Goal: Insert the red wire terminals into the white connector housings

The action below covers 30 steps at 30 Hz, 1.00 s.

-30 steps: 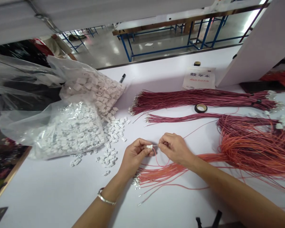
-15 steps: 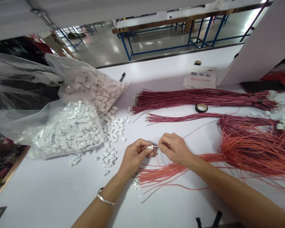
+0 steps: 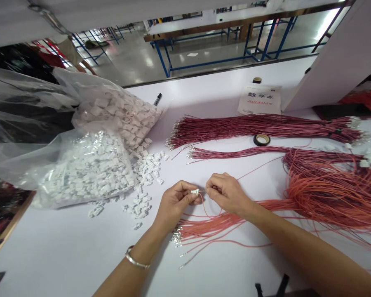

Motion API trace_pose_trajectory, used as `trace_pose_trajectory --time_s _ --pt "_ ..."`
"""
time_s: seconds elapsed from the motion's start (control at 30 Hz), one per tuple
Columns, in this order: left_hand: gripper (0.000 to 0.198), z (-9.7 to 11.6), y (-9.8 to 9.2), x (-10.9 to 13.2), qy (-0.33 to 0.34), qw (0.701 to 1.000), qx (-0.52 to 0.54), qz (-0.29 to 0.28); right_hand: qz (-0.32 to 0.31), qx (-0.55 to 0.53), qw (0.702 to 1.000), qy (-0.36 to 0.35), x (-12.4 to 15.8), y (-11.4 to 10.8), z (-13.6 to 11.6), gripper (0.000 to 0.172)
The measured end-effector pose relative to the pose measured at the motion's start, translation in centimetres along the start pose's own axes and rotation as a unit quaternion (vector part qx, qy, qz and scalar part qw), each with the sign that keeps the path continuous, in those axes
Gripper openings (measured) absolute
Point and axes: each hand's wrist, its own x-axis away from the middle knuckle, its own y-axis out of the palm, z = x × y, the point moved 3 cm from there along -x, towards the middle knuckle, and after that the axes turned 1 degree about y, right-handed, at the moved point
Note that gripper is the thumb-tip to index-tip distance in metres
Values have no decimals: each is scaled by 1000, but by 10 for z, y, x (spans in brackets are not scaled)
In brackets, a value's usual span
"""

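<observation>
Between the thumb and fingers of my left hand (image 3: 178, 201) is a small white connector housing (image 3: 195, 191). A thin orange wire (image 3: 203, 203) loops down from it. My right hand (image 3: 224, 190) pinches a wire whose metal terminal end (image 3: 202, 191) points into or at the housing; how deep it sits cannot be made out. Under both hands lies a bundle of orange wires (image 3: 210, 227), its terminal ends (image 3: 177, 235) fanned out just below my left hand.
Left stand clear bags of white connector housings (image 3: 89, 169) and pinkish housings (image 3: 120, 111), with loose housings (image 3: 142, 204) spilled beside them. Dark red wire bundles (image 3: 250, 128), a black tape roll (image 3: 261, 140), a printed packet (image 3: 259, 100) and a marker (image 3: 157, 99) lie farther back.
Both hands hold nearly the same pose at the housing. The view has shifted very slightly; otherwise the wires and bags look the same.
</observation>
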Motion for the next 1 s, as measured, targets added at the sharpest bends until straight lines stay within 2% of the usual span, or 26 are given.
trace_pose_trajectory --time_s 0.43,1.0 --pt "19 0 3 1 14 1000 -10 -10 16 14 1000 10 1 4 0 15" --pt "17 -1 6 1 7 999 -39 -21 -8 57 998 -23 2 8 1 13"
